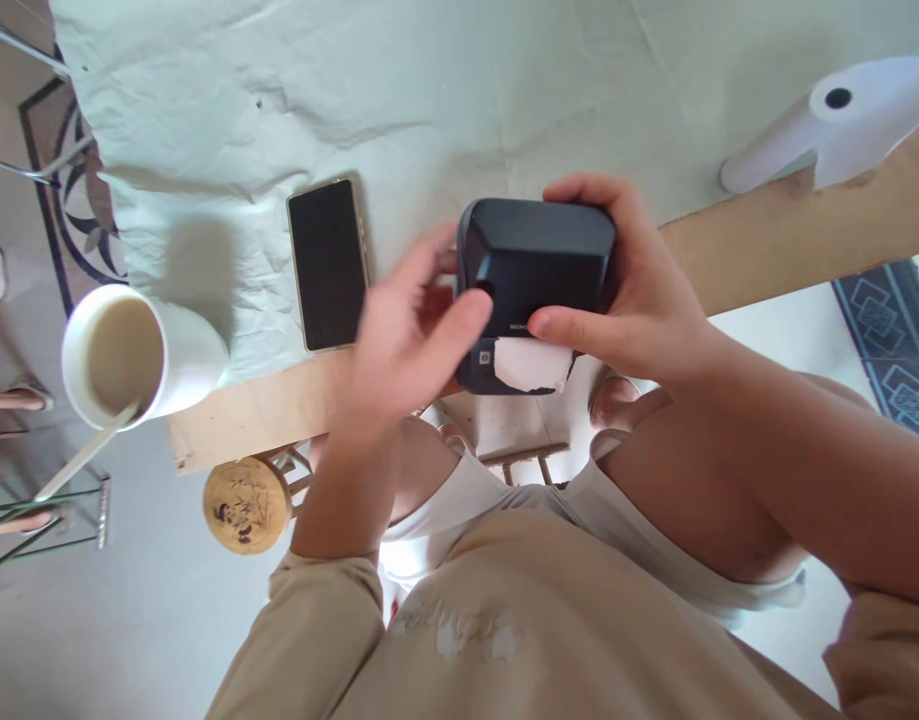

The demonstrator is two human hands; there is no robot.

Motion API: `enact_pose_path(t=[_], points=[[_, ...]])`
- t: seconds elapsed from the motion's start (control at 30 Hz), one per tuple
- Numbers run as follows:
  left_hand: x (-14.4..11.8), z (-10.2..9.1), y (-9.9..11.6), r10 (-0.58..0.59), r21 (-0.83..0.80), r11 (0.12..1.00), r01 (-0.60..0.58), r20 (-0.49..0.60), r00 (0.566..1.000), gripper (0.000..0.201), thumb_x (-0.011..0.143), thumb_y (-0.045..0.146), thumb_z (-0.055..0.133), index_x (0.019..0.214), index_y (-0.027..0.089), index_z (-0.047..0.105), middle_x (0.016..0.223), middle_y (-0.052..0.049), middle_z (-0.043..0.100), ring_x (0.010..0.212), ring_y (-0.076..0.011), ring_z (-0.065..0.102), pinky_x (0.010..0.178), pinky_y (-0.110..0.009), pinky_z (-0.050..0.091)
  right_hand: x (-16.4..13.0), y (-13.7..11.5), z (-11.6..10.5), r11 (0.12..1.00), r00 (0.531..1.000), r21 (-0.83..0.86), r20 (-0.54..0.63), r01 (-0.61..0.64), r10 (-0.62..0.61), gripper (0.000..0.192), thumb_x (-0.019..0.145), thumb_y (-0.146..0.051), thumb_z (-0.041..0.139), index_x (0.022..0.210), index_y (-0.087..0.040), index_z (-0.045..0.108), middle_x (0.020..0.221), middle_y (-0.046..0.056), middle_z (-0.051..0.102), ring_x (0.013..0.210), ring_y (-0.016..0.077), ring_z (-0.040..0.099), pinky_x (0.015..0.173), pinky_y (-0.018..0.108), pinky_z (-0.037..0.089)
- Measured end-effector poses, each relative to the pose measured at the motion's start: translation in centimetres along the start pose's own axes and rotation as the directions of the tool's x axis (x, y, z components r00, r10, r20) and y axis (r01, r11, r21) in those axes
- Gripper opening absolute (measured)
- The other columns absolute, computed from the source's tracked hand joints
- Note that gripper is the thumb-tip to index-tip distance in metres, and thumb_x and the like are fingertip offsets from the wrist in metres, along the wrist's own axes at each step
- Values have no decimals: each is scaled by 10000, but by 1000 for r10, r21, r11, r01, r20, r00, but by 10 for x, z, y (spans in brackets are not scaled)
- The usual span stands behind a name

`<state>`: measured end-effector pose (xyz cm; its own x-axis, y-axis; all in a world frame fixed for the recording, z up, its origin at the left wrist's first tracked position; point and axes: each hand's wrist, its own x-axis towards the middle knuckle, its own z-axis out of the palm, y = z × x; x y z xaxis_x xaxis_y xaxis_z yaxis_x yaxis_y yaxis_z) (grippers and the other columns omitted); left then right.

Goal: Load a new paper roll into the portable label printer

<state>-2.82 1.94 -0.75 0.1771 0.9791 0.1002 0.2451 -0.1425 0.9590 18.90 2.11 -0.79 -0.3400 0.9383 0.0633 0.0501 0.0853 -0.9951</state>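
A black portable receipt printer (545,245) with a rounded body is held above the table's near edge. A torn strip of white paper (530,363) shows at its lower side. My right hand (628,275) grips its right side, thumb on the front and fingers around the top corner. My left hand (421,325), blurred by motion, is closed at its left edge, with the thumb over the front and the fingers partly hidden. A smartphone (328,265) with a dark screen lies on the tablecloth left of the printer.
A white cup (193,345) of milky brown drink with a spoon (88,460) stands at the table's left edge. A paper roll (781,140), partly unrolled, is at the far right. Below are a small round wooden stool (247,505) and my legs. Other people's feet show at the left.
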Motion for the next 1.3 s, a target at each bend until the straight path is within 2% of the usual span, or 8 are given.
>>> enact_pose_path(t=[0.1,0.2,0.3,0.47,0.67,0.83,1.1,1.3], points=[[12,-31,11,264,530,843,-97,-250,931,326,914,441,644,1160,229,676,1171,-39,696,1202,-253,628,1125,-474,488,1,0,1,995,999,81,-5,-52,53,738,744,-462,823,1312,-290,383,1199,19,545,973,142,623,798,320,626],[24,-50,13,-148,724,553,412,-401,904,739,801,272,753,1479,182,472,1512,-127,527,1480,-385,405,1252,-639,299,0,0,0,989,999,137,12,-47,46,726,747,-420,822,1307,-275,383,1175,11,537,959,124,621,776,285,602],[29,-51,9,-377,739,418,528,-387,841,867,806,299,755,1570,185,361,1604,-163,432,1527,-416,351,1251,-651,293,-1,-1,0,993,999,104,17,-49,47,718,741,-396,824,1305,-271,397,1151,-2,545,911,96,607,744,251,581],[25,-40,9,-215,792,481,376,-309,926,663,846,292,638,1488,179,519,1499,-113,577,1391,-329,550,1216,-510,409,-1,-4,0,995,998,74,-5,-63,64,727,724,-422,842,1296,-274,419,1137,-6,555,886,86,600,715,235,568],[21,-36,8,-195,792,462,399,-347,917,630,777,259,688,1396,306,587,1350,-40,670,1263,-361,626,1138,-568,457,0,-5,2,997,997,45,20,-70,69,737,735,-499,839,1298,-289,411,1167,-7,563,913,96,620,745,249,583],[13,-52,-1,-143,662,689,295,-274,951,817,723,370,815,1470,243,510,1392,-82,651,1322,-369,575,1161,-577,423,1,-4,0,997,999,59,19,-50,49,695,744,-459,844,1274,-293,426,1115,-9,568,864,95,623,702,244,593],[-1,-90,-30,-113,509,814,279,-331,937,668,696,512,799,1267,196,656,1064,-96,701,753,-193,569,754,-475,571,0,-4,-1,993,999,106,18,-46,45,708,702,-354,870,1262,-276,443,1115,-6,576,898,91,634,732,224,595],[-8,-105,-35,-196,511,805,302,-251,948,872,605,592,886,1338,201,619,1177,-106,665,728,-137,490,806,-452,554,0,-4,-2,997,999,71,41,-24,21,663,715,-342,868,1248,-279,479,1097,-23,587,856,69,618,697,199,583]])
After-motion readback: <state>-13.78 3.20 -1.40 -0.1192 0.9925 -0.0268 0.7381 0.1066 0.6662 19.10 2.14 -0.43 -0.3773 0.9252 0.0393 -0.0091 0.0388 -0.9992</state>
